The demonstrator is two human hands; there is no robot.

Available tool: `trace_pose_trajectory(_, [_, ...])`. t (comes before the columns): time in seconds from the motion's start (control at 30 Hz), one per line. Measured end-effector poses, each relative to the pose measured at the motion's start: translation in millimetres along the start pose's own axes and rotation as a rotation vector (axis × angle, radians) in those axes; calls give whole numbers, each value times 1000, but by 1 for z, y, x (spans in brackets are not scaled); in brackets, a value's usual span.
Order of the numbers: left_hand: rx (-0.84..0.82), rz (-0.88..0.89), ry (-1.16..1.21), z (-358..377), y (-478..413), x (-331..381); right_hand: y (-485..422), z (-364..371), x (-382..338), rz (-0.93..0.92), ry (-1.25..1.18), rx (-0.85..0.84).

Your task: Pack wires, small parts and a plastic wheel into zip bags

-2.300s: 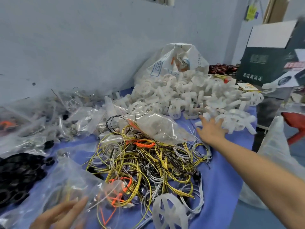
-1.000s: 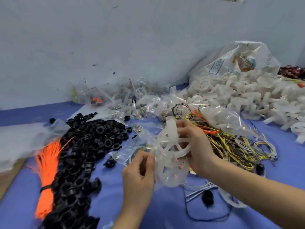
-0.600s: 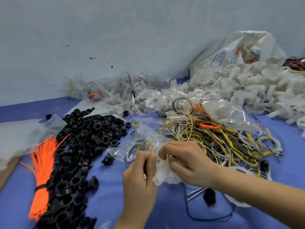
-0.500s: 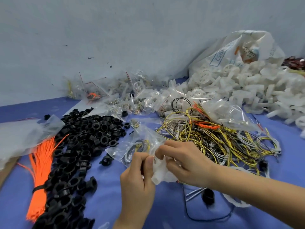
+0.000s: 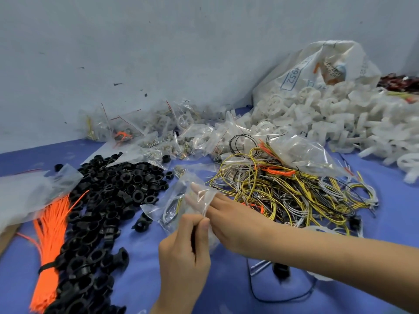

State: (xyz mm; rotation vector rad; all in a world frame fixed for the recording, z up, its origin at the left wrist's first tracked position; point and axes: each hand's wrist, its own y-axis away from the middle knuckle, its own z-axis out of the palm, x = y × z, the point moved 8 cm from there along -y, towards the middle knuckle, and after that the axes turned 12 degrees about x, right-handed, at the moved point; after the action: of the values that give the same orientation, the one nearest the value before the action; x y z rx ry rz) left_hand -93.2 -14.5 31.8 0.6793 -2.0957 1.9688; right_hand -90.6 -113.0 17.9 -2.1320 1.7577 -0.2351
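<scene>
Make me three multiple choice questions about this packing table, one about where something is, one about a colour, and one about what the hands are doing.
1. Where does the pile of black rings lie relative to the wire tangle?
A. left of it
B. right of it
C. on top of it

2. What colour is the tied bundle of strands at the left?
A. green
B. orange
C. white

3. What is the right hand doing?
A. resting flat on the wall
B. gripping a black ring
C. reaching its fingers into the zip bag

Answers: 1 A, the rings sit left of the wires. 2 B, plainly orange. 3 C, fingers show through the clear plastic while the left hand pinches the bag's edge.
</scene>
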Motion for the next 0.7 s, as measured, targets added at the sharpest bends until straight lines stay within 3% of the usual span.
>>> trace_pose_trajectory(0.13, [38, 69, -53, -3, 0, 5, -14, -3, 0, 59, 76, -55])
trace_pose_trajectory(0.23, [45, 130, -54, -4, 1, 14, -27, -4, 10, 224, -8, -49])
trace_pose_trajectory(0.33, [8, 204, -11, 0, 5, 18, -34, 1, 38, 592, -398, 38])
trace_pose_trajectory(0.43, [-66, 142, -220, 8, 4, -5, -30, 15, 45, 840, -913, 34])
trace_pose_trajectory(0.57, [-158, 60, -356, 12, -4, -32, -31, 13, 43, 742, -838, -64])
trace_pose_trajectory(0.63, [-217, 36, -325, 14, -12, -41, -35, 4, 43, 587, -590, -93])
trace_pose_trajectory(0.7, [-357, 131, -353, 20, -21, -46, -39, -3, 42, 401, -247, -102])
